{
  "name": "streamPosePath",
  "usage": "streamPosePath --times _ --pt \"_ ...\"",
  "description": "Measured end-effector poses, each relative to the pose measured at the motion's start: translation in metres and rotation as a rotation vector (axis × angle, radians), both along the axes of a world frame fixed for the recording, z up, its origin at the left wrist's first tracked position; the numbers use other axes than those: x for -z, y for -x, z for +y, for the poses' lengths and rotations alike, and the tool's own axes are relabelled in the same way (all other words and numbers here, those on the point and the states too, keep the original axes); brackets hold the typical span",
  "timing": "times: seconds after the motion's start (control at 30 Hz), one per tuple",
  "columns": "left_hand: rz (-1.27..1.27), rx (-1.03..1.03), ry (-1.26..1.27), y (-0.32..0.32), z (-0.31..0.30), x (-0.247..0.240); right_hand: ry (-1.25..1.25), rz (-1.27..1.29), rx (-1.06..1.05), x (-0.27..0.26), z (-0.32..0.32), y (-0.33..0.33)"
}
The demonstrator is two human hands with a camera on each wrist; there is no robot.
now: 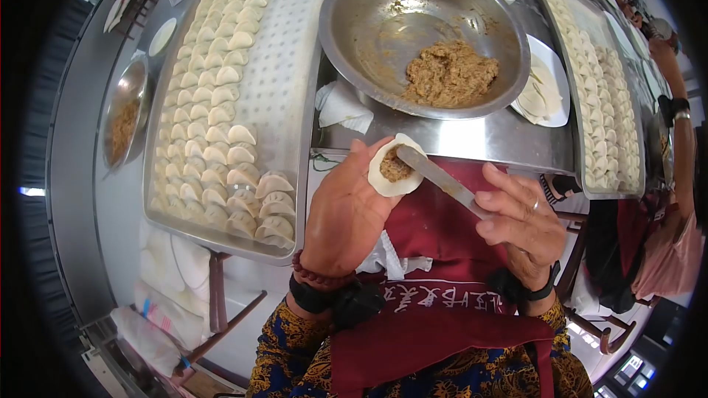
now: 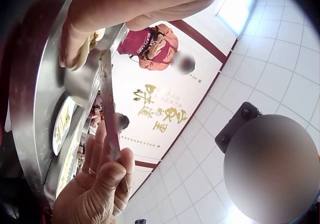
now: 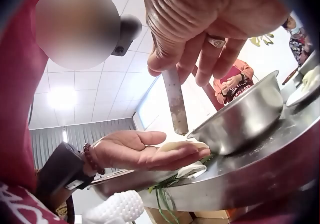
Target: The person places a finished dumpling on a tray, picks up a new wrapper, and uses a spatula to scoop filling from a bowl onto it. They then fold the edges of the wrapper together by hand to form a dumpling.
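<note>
My left hand (image 1: 345, 214) is held palm up in front of the apron, a round dumpling wrapper (image 1: 384, 187) lying on its fingers. In the right wrist view those fingers (image 3: 172, 159) are nearly straight under the dough. A small mound of brown filling (image 1: 393, 168) sits in the wrapper's middle. My right hand (image 1: 525, 222) pinches a flat metal spatula (image 1: 447, 181) between thumb and fingers. Its tip lies over the filling in the head view. Smears of filling cling to the blade (image 2: 106, 79) in the left wrist view.
A large steel basin (image 1: 345, 51) ahead holds a heap of filling (image 1: 453, 74). At left stands a tray (image 1: 276, 77) with rows of folded dumplings. A plate of wrappers (image 1: 542, 92) is right of the basin, and another dumpling tray (image 1: 575, 96) lies beyond. A crumpled cloth (image 1: 343, 107) rests nearby.
</note>
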State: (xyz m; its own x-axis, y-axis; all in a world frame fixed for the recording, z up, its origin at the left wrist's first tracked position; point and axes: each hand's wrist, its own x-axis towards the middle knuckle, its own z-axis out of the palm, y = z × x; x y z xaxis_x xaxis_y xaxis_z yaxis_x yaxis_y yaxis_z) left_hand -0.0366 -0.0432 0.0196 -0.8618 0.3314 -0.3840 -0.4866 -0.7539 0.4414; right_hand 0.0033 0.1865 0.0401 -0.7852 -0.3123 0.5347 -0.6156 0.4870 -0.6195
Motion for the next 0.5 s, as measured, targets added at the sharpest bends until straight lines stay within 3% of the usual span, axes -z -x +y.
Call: streamPosePath --times 0.5 --pt "0.003 0.010 0.001 -0.0016 -0.0021 0.0028 -0.082 -0.007 -0.075 -0.0040 -0.0041 -0.0004"
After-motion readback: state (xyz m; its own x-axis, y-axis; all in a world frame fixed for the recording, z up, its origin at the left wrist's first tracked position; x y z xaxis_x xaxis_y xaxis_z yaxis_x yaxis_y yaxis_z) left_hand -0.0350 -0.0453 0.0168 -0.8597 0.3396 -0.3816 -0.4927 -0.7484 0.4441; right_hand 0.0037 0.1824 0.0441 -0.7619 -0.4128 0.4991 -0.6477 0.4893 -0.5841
